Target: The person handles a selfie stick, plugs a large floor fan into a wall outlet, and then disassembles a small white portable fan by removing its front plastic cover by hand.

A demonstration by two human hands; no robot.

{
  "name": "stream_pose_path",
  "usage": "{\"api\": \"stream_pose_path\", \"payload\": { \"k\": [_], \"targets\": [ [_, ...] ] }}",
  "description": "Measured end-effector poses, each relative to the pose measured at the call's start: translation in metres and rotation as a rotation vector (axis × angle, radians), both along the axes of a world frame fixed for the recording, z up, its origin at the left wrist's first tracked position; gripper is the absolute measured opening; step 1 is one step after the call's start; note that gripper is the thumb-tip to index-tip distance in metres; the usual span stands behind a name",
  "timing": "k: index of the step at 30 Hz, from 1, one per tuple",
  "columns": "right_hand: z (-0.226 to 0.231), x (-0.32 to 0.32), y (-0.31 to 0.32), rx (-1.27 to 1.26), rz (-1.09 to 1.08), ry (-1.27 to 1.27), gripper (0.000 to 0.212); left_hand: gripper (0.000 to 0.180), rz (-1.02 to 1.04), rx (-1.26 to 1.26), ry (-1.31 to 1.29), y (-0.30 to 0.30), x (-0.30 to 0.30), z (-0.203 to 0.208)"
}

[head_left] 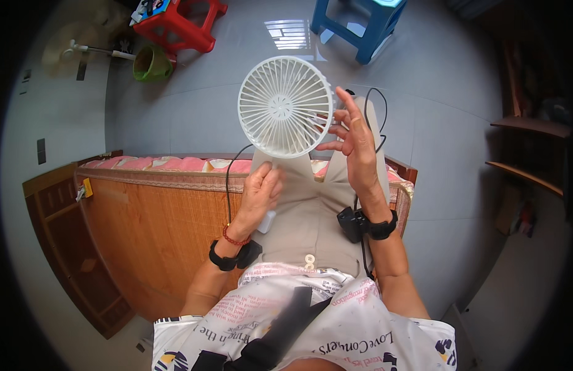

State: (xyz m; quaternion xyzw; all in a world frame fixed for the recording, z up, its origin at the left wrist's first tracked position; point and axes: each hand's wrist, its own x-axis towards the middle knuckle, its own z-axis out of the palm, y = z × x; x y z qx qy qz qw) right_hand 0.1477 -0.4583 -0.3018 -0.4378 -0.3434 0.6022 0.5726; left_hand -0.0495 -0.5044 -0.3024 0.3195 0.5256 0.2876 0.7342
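Note:
A small white fan [285,106] with a round, ribbed grille stands in front of me, above my knees. Just below the grille my left hand [262,190] is closed around its handle, and a pale end [267,221] shows under the fist. The fingers hide most of the handle. My right hand [356,139] is at the right side of the grille, fingers spread and slightly bent. Its fingertips lie at or very near the rim; whether they touch it I cannot tell.
I sit on a wooden seat with a woven mat [156,229] and pink cushioned edge. Ahead are a red stool [181,28], a green bin [152,63], a blue stool [361,28] and a standing fan [82,48]. Black cables hang by both wrists. Wooden shelves [528,127] stand right.

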Motion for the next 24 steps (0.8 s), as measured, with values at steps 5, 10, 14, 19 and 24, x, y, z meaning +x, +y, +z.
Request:
{"api": "stream_pose_path", "payload": {
  "k": [5,10,14,19,24],
  "targets": [
    [-0.0033,-0.0019,0.0018,-0.053,0.023,0.017,0.056,0.019,0.006,-0.045,0.027,0.0014,-0.0029,0.0002],
    [-0.0017,-0.0054,0.0037,-0.072,0.0,0.051,0.05,0.019,0.012,-0.035,0.004,0.0006,-0.0055,0.0],
    [-0.0035,-0.0067,0.0027,-0.074,0.017,0.09,0.048,0.018,0.025,-0.039,0.03,-0.0004,-0.007,0.0006],
    [-0.0017,-0.0072,0.0023,-0.093,0.01,0.14,0.047,0.018,0.016,0.034,0.069,-0.0015,-0.0083,-0.0028],
    [-0.0035,-0.0064,0.0025,-0.097,0.027,0.155,0.047,0.018,0.018,0.07,0.057,-0.0022,-0.0092,-0.0057]
  ]
}}
